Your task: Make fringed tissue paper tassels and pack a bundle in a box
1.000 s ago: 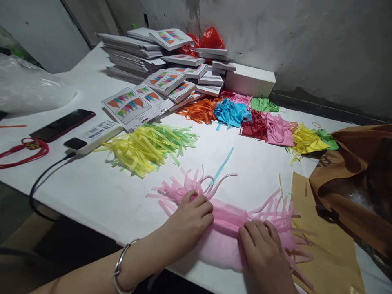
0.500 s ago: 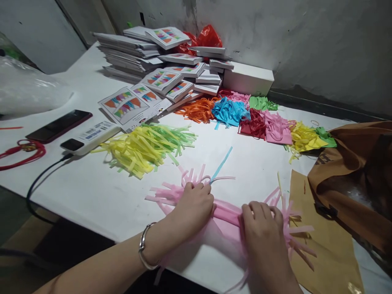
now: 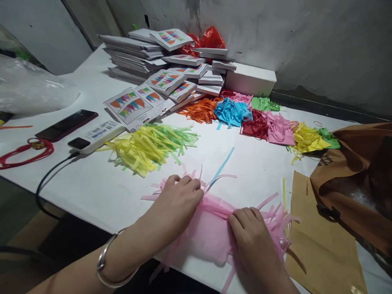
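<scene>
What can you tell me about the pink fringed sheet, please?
The pink fringed sheet looks like thin tissue paper, its strips splayed at both sides. A folded band runs between the left hand and right hand, which hold it; a flatter panel lies nearer the camera. Some strips hang over the edge of the white table.

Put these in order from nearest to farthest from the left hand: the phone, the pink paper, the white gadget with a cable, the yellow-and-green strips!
Seen in the head view, from the left hand:
1. Pink paper: touching its fingers.
2. Yellow-and-green strips: beyond it, leftward.
3. White gadget: left of the strips.
4. Phone: past the gadget.
</scene>
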The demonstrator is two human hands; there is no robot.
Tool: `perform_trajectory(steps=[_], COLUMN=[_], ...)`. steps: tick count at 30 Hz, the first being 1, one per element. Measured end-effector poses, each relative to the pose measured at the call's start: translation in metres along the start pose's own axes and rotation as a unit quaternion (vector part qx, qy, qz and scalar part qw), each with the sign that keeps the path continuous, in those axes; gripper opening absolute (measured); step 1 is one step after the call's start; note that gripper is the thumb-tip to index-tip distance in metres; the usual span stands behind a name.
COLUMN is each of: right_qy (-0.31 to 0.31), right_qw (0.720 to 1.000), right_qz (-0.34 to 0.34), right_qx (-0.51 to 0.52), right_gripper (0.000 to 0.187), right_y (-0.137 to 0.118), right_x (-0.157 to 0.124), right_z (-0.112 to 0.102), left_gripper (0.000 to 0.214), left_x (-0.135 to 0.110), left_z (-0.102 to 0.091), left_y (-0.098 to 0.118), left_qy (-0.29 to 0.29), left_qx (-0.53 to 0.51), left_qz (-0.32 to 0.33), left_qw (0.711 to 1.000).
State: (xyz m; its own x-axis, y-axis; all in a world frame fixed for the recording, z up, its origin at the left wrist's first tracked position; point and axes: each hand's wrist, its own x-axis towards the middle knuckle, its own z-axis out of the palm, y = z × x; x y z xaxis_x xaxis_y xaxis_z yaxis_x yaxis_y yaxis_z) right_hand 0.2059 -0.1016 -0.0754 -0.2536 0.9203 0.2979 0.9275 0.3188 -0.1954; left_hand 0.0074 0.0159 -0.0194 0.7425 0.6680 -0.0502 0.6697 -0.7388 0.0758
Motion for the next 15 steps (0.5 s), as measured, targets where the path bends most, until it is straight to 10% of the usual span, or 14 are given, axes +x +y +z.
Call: perform_trajectory(steps=[15], right_qy=[0.052], right_qw=[0.996], right_qz=[-0.032], right_qx=[-0.06], right_gripper=[0.021], right_y=[0.001], right_x=[-0.005], right_z=[-0.004], left_gripper=[0.017], left_x=[0.006], left_z=[0.052], left_y=[0.022], left_qy=[0.144], left_qx=[-0.016], left_qz=[0.198], left_qw=[0.969])
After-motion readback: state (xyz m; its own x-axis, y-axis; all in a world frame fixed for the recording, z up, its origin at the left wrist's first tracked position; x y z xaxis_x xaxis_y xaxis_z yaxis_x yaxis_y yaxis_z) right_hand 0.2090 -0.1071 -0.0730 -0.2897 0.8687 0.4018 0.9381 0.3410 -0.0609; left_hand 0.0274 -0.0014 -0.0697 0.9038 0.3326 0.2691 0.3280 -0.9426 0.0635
